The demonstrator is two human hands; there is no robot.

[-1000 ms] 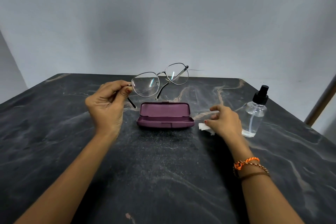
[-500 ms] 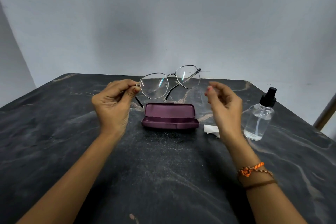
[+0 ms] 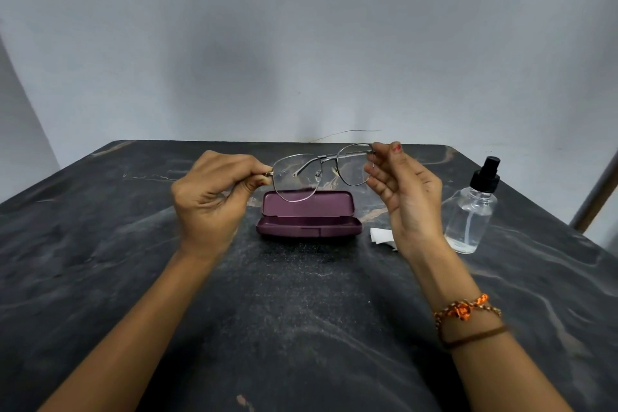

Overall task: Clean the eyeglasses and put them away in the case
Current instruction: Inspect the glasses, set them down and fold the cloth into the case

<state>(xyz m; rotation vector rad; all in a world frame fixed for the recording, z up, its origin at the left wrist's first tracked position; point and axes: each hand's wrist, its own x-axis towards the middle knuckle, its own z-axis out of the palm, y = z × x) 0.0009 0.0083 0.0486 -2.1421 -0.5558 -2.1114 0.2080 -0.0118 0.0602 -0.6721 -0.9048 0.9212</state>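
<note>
Both hands pinch the light, fragile glasses (image 3: 317,172) by the hinges, left hand (image 3: 214,197) and right hand (image 3: 406,191) at opposite ends, off the lenses.

Table (image 3: 133,261): black/charcoal stone, marbled with pale grey veins, a few tan-orange streaks at far right. Case (image 3: 309,214): plum-maroon inside and out, no pattern. Eyeglasses (image 3: 321,172): thin silver-grey metal frame, clear lenses. Spray bottle (image 3: 471,214) at right: clear body, black pump top. Cloth (image 3: 381,237) right of case: white. Right wrist: braided orange bracelet (image 3: 465,309) with beige strands, plus a plain brown band (image 3: 475,336) nearer. Right thumbnail: red polish. Wall (image 3: 301,43): flat light grey.
</note>
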